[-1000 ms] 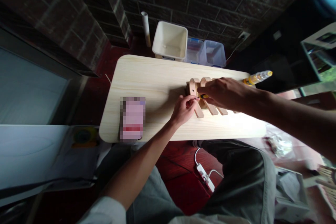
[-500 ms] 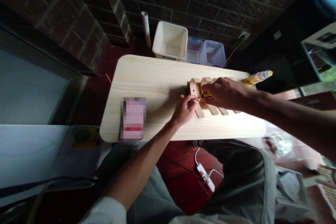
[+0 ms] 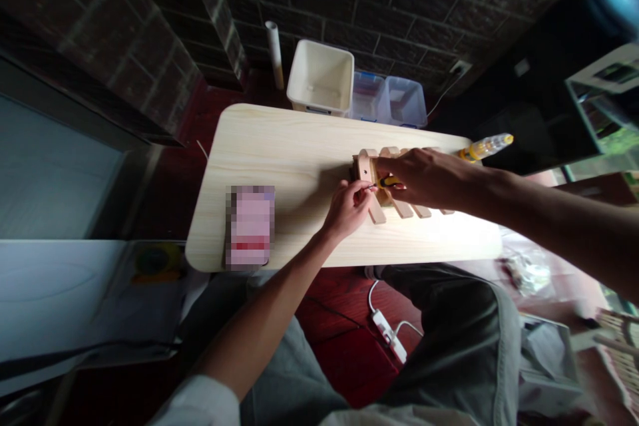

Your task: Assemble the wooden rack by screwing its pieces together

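A small wooden rack (image 3: 372,186) with several upright slats lies on the pale wooden table (image 3: 289,153), right of its middle. My right hand (image 3: 424,176) is closed round a yellow-and-black screwdriver (image 3: 387,182) that points left at the rack's end slat. Just left of the rack, my left hand (image 3: 348,208) pinches the screwdriver's thin metal tip with its fingers pressed together. Most of the screwdriver's handle is hidden under my right hand.
A second yellow screwdriver (image 3: 486,146) lies at the table's far right edge. A pink blurred object (image 3: 248,225) sits near the front left edge. Behind the table stand a cream bin (image 3: 319,76) and clear boxes (image 3: 389,101). A power strip (image 3: 389,338) lies on the floor.
Both hands and the rack stay as they were; the whole view has shifted very slightly left.
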### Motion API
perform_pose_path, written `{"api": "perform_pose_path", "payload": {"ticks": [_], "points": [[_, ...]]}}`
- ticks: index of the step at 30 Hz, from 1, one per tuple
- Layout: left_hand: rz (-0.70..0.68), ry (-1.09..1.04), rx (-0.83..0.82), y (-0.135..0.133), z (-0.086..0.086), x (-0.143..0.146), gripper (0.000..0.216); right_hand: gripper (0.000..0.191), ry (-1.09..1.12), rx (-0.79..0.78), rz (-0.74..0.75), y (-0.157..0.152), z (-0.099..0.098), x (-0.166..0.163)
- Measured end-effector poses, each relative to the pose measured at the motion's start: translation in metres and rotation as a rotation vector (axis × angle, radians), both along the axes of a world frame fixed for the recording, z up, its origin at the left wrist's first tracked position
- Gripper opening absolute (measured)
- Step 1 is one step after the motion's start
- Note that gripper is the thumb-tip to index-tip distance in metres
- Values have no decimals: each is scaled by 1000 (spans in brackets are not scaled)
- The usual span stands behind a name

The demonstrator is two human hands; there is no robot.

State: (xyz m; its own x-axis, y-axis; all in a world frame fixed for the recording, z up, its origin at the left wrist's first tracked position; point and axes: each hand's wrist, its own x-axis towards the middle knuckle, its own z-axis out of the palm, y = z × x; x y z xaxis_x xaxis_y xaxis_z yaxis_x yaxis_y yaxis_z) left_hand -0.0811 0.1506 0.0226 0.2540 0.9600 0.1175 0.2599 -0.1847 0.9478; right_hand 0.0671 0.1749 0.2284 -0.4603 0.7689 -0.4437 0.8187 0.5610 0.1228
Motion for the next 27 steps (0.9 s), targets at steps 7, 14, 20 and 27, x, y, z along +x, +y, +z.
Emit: {"api": "perform_pose_path", "payload": {"ticks": [7,14,20,27], "points": [[28,-16,47,1,-3,3,16,31,-27,20,181,3,1,6],[36,-8,87,0,-3,2,18,24,41,-21,124,6,-11,16],[42,-9,107,0,-5,3,20,28,-43,-21,26,6,-7,3],[56,-33,119,0,-7,4,20,30,-83,-28,-69,6,-5,-9]]}}
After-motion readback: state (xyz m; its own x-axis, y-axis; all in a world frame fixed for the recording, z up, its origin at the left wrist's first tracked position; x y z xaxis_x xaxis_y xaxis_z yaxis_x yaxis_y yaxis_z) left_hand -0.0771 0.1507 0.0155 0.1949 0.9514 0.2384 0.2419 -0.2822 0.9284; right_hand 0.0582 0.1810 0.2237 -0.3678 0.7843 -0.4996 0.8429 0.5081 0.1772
